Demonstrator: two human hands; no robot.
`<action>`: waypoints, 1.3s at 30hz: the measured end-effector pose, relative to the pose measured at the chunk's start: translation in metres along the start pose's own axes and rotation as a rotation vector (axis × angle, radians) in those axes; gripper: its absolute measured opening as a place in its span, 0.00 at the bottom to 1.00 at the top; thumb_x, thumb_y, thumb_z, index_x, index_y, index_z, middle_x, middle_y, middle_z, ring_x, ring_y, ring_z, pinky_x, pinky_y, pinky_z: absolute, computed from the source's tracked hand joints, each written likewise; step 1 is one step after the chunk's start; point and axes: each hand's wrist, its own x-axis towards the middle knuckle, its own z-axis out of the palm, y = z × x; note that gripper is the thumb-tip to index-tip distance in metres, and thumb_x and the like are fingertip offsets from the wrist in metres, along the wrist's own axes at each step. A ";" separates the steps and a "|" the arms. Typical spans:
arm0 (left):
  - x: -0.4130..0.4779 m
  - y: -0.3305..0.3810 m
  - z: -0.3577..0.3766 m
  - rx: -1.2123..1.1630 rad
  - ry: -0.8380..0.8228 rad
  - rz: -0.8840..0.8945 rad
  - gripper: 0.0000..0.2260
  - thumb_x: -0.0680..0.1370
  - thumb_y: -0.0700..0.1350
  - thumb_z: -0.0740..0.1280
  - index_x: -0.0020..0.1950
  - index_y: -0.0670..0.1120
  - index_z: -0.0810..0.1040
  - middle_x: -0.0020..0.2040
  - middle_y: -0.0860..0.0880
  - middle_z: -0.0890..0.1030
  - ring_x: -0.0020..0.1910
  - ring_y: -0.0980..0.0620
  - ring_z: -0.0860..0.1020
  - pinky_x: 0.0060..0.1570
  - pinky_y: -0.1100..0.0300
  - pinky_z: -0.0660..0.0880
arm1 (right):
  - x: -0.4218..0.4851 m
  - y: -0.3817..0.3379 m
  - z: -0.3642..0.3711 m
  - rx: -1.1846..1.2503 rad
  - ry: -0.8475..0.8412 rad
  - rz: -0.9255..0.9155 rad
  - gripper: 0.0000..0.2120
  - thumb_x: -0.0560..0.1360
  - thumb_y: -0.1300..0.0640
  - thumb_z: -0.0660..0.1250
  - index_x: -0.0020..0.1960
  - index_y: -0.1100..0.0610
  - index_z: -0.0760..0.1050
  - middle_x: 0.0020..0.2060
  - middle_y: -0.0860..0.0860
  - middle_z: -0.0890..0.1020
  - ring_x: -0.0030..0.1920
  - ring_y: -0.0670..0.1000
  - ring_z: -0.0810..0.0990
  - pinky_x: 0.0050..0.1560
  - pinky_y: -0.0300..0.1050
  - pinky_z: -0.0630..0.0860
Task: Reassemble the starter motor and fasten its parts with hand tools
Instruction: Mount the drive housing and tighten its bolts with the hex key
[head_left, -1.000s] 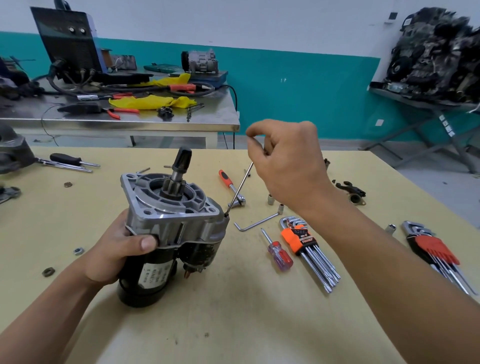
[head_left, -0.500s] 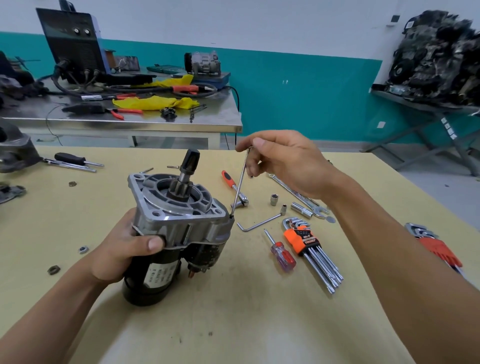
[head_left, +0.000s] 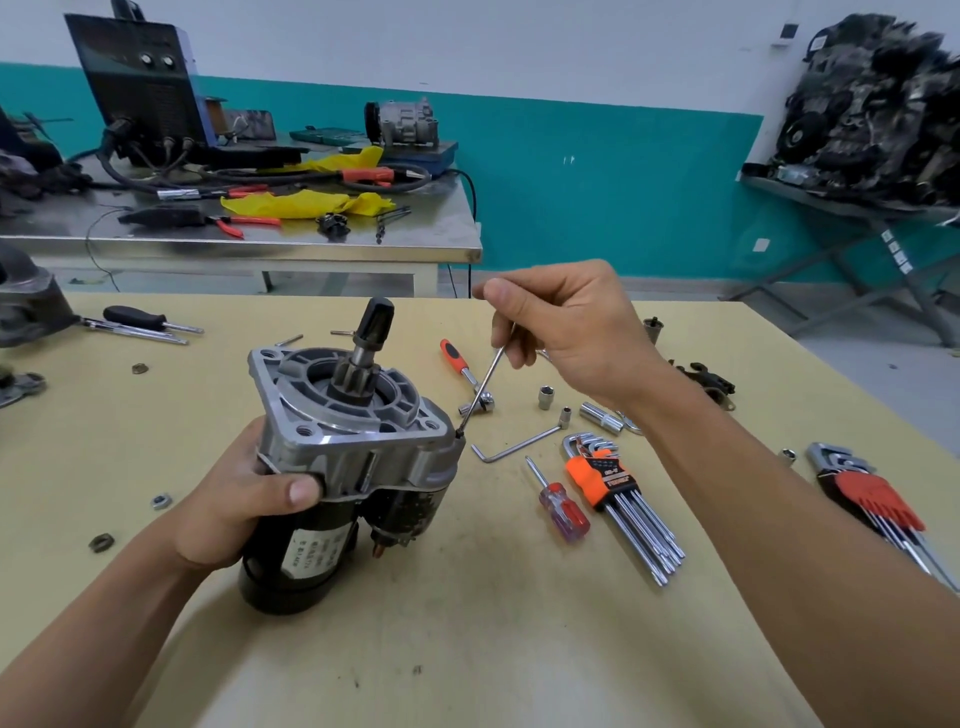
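Head view, nearest first: the left hand (head_left: 244, 499) grips the starter motor (head_left: 343, 467), thumb across the front just under the housing and fingers curled behind, most likely to brace it against the twist of the tool. The motor stands on its rear end on the yellow table (head_left: 467, 649), left of centre and somewhat tilted, so that its right-hand housing corner is open to the other hand. Its body is a black cylinder with a white label; above it sits a bright cast-metal nose housing with bolt holes at the flange corners, and a toothed pinion on a dark-capped shaft rises from the middle. A long hex key (head_left: 485, 387) slants up from that right corner, its tip at what looks like a screw head, to the right hand (head_left: 566, 322), which pinches the upper end between thumb and fingers; such a light hold suits running a fastener down, not final tightening. Just beyond lie a loose hex key (head_left: 519, 444), a small red screwdriver (head_left: 558, 501), an orange-clipped key set (head_left: 618, 493), a ratchet (head_left: 462, 369) and sockets (head_left: 545, 397). Farther back stands a steel bench (head_left: 311, 244) with a yellow cloth (head_left: 291, 202).
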 end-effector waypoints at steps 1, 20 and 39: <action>0.000 0.000 0.000 -0.003 0.005 0.002 0.25 0.65 0.46 0.64 0.62 0.56 0.81 0.58 0.53 0.84 0.57 0.52 0.82 0.55 0.60 0.79 | 0.000 -0.001 0.003 0.007 0.024 0.013 0.08 0.80 0.61 0.67 0.46 0.55 0.83 0.29 0.51 0.83 0.24 0.48 0.76 0.25 0.37 0.72; 0.001 0.000 0.001 -0.017 0.003 0.006 0.25 0.66 0.45 0.62 0.62 0.56 0.82 0.56 0.54 0.85 0.55 0.54 0.83 0.52 0.62 0.80 | -0.015 0.023 0.061 0.380 0.629 -0.130 0.04 0.74 0.62 0.73 0.42 0.62 0.81 0.32 0.51 0.85 0.20 0.48 0.73 0.22 0.37 0.70; 0.000 0.004 0.005 -0.018 0.033 -0.015 0.24 0.64 0.46 0.67 0.60 0.54 0.83 0.57 0.50 0.85 0.56 0.49 0.83 0.55 0.58 0.79 | -0.008 0.033 0.078 -0.280 0.691 -0.656 0.06 0.76 0.71 0.68 0.50 0.69 0.82 0.41 0.59 0.84 0.38 0.52 0.82 0.35 0.46 0.80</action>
